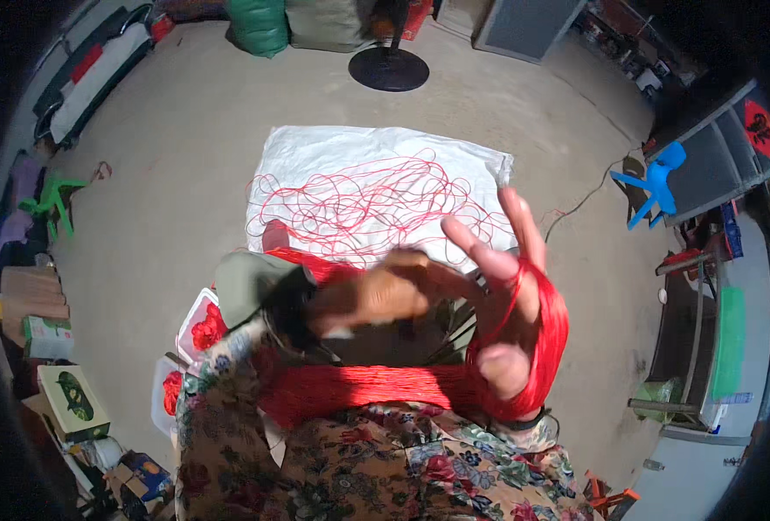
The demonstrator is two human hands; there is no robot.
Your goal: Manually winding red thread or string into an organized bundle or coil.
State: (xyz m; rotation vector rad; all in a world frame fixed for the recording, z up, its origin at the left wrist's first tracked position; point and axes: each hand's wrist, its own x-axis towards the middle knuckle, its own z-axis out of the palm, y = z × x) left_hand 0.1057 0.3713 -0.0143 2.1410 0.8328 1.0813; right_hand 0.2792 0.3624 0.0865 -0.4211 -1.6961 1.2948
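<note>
A thick skein of red cord (pixel 376 386) stretches across my lap, in front of my flowered top. Its right end loops around my right hand (pixel 508 313), whose thumb and two fingers stick out from the strands. Over my knees my left hand (pixel 376 295) is smeared by motion, close to the right hand's fingers; its own fingers are not clear. The skein's left end runs under my left sleeve and is hidden there. More red cord shows by my left knee (pixel 250 282). Beyond my knees, loose red cord (pixel 367 204) lies in tangled loops on a white sheet (pixel 315 143).
Two white trays (pixel 168 404) with red material stand on the floor at my left. A black round base (pixel 389 69) stands beyond the sheet. A green stool (pixel 55 204) is at far left, a blue one (pixel 658 182) at right. Boxes (pixel 76 404) line the left side.
</note>
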